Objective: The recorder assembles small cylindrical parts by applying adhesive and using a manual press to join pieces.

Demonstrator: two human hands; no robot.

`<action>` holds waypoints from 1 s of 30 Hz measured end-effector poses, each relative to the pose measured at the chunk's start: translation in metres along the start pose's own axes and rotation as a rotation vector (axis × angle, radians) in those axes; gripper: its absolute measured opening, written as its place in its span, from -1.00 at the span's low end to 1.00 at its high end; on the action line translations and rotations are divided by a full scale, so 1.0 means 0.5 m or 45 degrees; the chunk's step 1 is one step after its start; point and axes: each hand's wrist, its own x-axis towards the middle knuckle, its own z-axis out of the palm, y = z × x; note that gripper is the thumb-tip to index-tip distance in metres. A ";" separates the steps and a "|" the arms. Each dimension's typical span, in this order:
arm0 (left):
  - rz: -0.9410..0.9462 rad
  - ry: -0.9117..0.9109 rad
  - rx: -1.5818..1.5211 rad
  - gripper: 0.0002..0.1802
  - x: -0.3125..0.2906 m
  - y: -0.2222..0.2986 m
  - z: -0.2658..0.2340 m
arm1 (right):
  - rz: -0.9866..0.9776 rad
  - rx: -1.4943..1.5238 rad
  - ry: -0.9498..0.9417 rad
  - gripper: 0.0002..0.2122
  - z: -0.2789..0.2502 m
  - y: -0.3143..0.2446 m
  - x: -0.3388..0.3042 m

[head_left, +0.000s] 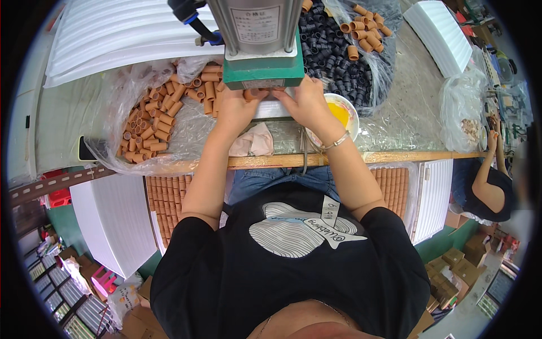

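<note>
Both hands are brought close together below the green head [264,75] of a press, with a small gap between their thumbs. The left hand [235,108] has its thumb and fingers bent narrow beside a brown tube [252,94], which lies at its inner side, under the green head; whether it grips this tube firmly, I cannot tell. The right hand [308,104] has its thumb pointing inward to the left one, but its fingers are partly hidden by the press, so I cannot tell what it holds. Between the hands, just below the thumbs, there is a metal block [272,111]. To the left of the left hand lies a heap of brown tubes [151,121], and below it a pink cloth [254,140]. Beside the right hand stands a bowl [354,125] with yellow contents; beyond it are many black fittings [345,73].
</note>
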 end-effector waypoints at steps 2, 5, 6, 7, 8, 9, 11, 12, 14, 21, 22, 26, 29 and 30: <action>-0.046 0.159 -0.156 -0.71 -0.010 -0.044 -0.015 | -0.074 -0.075 0.123 -0.62 0.028 -0.003 0.012; -0.073 0.299 -0.239 -0.67 -0.042 -0.010 -0.066 | -0.107 -0.214 0.188 -0.52 0.051 -0.001 0.013; -0.098 0.262 -0.458 -0.68 -0.058 -0.004 -0.077 | -0.109 -0.242 0.202 -0.51 0.052 -0.001 0.013; -0.122 0.222 -0.677 -0.70 -0.072 0.005 -0.087 | -0.109 -0.271 0.216 -0.51 0.053 -0.002 0.012; -0.297 0.030 -0.961 -0.70 -0.086 0.033 -0.101 | -0.116 -0.265 0.212 -0.51 0.051 -0.006 0.008; -0.296 0.043 -0.956 -0.70 -0.100 0.039 -0.103 | -0.105 -0.308 0.246 -0.49 0.046 -0.011 0.003; -0.361 -0.238 -1.082 -0.70 -0.123 0.050 -0.106 | -0.115 -0.337 0.270 -0.47 0.026 -0.013 -0.010; -0.362 -0.215 -1.073 -0.70 -0.135 0.050 -0.103 | -0.174 -0.229 0.207 -0.49 0.009 -0.005 -0.024; -0.296 -0.398 -0.825 -0.69 -0.154 0.050 -0.085 | -0.248 -0.105 0.132 -0.51 -0.025 -0.017 -0.058; -0.177 -0.391 -0.420 -0.62 -0.152 0.115 -0.028 | -0.047 0.514 -0.294 -0.86 -0.053 -0.057 -0.128; -0.108 -0.277 -0.330 -0.60 -0.157 0.116 -0.014 | -0.019 0.478 -0.167 -0.87 -0.042 -0.061 -0.128; 0.048 -0.048 -0.110 -0.63 -0.171 0.110 -0.007 | -0.010 0.410 -0.010 -0.88 -0.009 -0.075 -0.123; -0.007 0.079 -0.032 -0.65 -0.167 0.079 -0.047 | 0.019 0.419 -0.072 -0.88 -0.025 -0.080 -0.122; -0.113 0.108 -0.012 -0.64 -0.158 0.062 -0.077 | 0.067 0.359 -0.113 -0.88 -0.038 -0.077 -0.125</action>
